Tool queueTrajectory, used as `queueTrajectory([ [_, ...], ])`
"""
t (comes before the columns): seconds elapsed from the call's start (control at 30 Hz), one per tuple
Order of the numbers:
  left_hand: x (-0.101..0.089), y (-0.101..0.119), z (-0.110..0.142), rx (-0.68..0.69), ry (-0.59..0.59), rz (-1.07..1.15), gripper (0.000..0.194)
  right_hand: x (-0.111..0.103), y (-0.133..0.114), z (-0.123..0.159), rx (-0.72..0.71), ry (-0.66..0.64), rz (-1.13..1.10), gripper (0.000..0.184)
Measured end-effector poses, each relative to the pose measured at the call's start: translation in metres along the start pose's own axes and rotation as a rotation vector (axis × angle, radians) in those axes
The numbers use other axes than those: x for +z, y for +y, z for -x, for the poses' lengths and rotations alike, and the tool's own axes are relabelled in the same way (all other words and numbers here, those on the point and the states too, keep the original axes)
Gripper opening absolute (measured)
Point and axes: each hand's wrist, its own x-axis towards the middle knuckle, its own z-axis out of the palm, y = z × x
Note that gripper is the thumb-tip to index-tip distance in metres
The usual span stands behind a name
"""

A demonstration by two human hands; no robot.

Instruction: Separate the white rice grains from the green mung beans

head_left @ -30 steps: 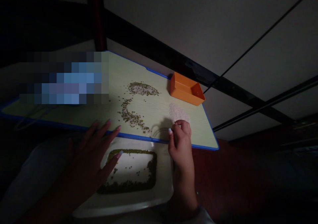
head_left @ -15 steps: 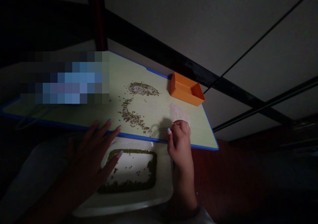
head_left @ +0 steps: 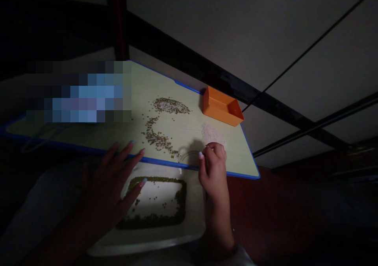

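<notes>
My left hand (head_left: 113, 183) is spread out, its fingertips at the board's near edge and its thumb over the white tray (head_left: 195, 203). Small green beans (head_left: 153, 220), like mung beans, line the bottom edges of that tray. My right hand (head_left: 213, 163) is curled with fingers together on the board's near right part. Whatever its fingers may hold is hidden. Just beyond it lies a pile of white rice-like grains (head_left: 211, 131). A mixed heap of beans and white grains (head_left: 170, 106) sits mid-board, with a curved trail of beans and grains (head_left: 158, 139) nearer me.
An orange rectangular box (head_left: 221, 114) stands at the back right of the pale, blue-edged board (head_left: 189, 134). At the left, a blurred-out bluish thing (head_left: 85, 96) rests on the board. Pale panels (head_left: 251, 34) rise behind, and dark red floor (head_left: 251, 215) lies to the right.
The view shifts very slightly. Both hands, the grains and the box keep their places.
</notes>
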Motion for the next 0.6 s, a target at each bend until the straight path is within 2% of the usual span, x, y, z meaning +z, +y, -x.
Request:
queueTrajectory([
  [0.6,0.0007,-0.0022,0.0002,0.037,0.000,0.003,0.056,0.0013,0.0006,-0.0002,-0.007,0.000,0.001,0.011],
])
